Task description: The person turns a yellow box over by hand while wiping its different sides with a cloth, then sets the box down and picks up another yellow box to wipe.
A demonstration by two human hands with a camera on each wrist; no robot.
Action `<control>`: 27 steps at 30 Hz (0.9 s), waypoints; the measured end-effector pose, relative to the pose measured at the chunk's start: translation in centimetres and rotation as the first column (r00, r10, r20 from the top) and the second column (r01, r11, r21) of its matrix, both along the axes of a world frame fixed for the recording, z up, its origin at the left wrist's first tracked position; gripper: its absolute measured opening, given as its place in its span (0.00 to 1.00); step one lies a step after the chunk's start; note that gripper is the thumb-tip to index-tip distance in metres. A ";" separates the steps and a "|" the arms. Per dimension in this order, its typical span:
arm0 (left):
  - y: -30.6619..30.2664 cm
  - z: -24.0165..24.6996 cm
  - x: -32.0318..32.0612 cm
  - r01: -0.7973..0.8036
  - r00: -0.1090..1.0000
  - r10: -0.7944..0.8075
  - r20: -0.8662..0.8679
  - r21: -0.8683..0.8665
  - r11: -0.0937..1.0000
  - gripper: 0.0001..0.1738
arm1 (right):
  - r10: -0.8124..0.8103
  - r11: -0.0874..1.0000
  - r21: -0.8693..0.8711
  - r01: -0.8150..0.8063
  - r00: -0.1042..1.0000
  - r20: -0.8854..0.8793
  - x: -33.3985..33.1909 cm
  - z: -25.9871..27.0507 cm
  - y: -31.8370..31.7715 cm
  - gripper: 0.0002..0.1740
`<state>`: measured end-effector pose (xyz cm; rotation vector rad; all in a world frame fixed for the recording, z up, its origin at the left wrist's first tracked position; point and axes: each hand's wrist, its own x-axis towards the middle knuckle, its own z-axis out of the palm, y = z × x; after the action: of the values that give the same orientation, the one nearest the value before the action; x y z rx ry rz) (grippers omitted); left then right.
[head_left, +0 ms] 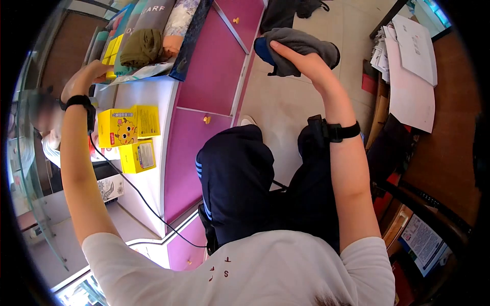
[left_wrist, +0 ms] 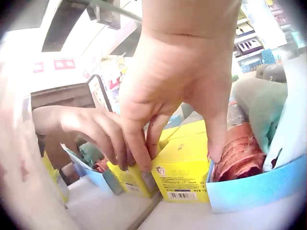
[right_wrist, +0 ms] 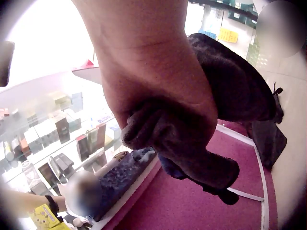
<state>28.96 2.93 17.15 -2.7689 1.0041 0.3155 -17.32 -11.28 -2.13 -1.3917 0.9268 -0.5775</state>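
Left grip (left_wrist: 177, 86): I see it pinching box (left_wrist: 184, 167) top, box upright directly below, far left.
Right grip (head_left: 304, 64): curled round cloth (head_left: 301, 42), well apart, far right.

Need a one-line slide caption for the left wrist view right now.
Left hand pinches an upright yellow box beside a blue tray holding rolled fabric.

Grey cloth (head_left: 306, 43): soft, crumpled, bunched in the right hand (head_left: 306, 66), held aloft. Yellow box (left_wrist: 184, 165): printed cardboard with a barcode on its face, upright, just beside a blue tray (left_wrist: 254, 189), top gripped by the left hand (left_wrist: 177, 81).
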 end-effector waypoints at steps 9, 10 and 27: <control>0.3 0.7 5.1 -0.017 0.991 0.016 0.135 0.008 1.000 0.30 | 0.029 1.000 -0.010 -0.029 1.000 0.002 0.9 -1.0 -0.1 0.44; 0.4 1.7 6.2 -0.021 0.990 0.020 0.140 0.008 1.000 0.30 | 0.069 0.998 0.001 -0.069 0.997 -0.041 1.3 -0.8 0.2 0.44; 4.3 6.2 -28.0 0.790 0.613 -0.563 0.554 -0.445 0.423 0.34 | 0.067 0.947 0.240 -0.213 0.862 0.502 -0.4 0.7 0.1 0.38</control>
<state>1.00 7.27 23.39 -2.3757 2.3802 -0.7598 -17.73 -11.17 -1.38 -0.9704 0.4672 -0.6172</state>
